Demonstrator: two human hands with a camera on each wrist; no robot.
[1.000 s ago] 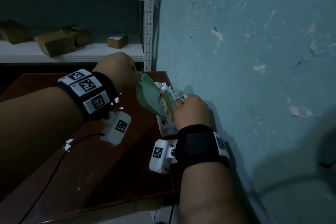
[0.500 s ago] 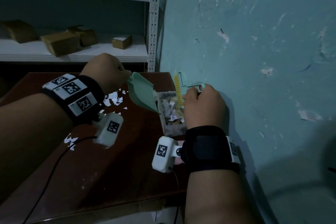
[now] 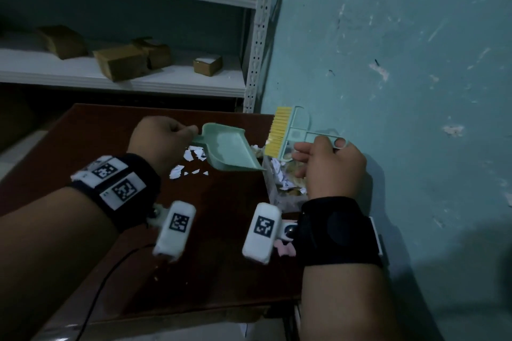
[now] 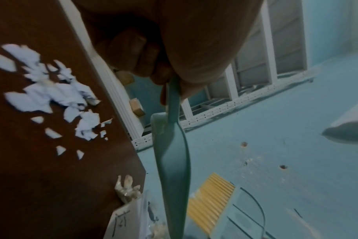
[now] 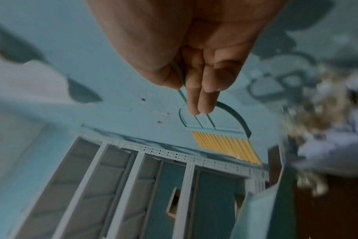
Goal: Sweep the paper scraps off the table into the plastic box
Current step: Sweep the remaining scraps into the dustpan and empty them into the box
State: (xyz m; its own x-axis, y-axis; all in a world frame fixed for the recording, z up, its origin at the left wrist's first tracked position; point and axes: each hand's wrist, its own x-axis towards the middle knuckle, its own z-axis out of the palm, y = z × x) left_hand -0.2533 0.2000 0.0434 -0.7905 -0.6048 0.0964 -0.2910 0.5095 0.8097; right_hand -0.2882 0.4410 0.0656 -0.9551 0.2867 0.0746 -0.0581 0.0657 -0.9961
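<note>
Half a second on, the dustpan (image 3: 230, 151) has levelled out, its mouth no longer tipped steeply into the box (image 3: 279, 196), and the brush (image 3: 288, 133) has swung up clear of the box, bristles now pointing left. More scraps (image 3: 191, 159) show on the table (image 3: 216, 271) under the pan than before.

Left hand (image 3: 162, 137) grips the pan's short handle, fingers curled round it, as the left wrist view confirms. The pan hangs above the table with its front lip reaching the box's near edge.

Right hand (image 3: 331, 166) holds the brush handle between thumb and fingers, two fingers (image 5: 196, 100) lying straight along it in the right wrist view. The yellow bristles hover over the far end of the box, close to the teal wall (image 3: 401, 91).

The clear box stands at the table's right edge against the wall, holding white and tan scraps. A loose patch of white scraps lies on the dark table just left of the box, below the pan. Behind the table, brown boxes (image 3: 122, 62) sit on a white shelf (image 3: 177, 83).
</note>
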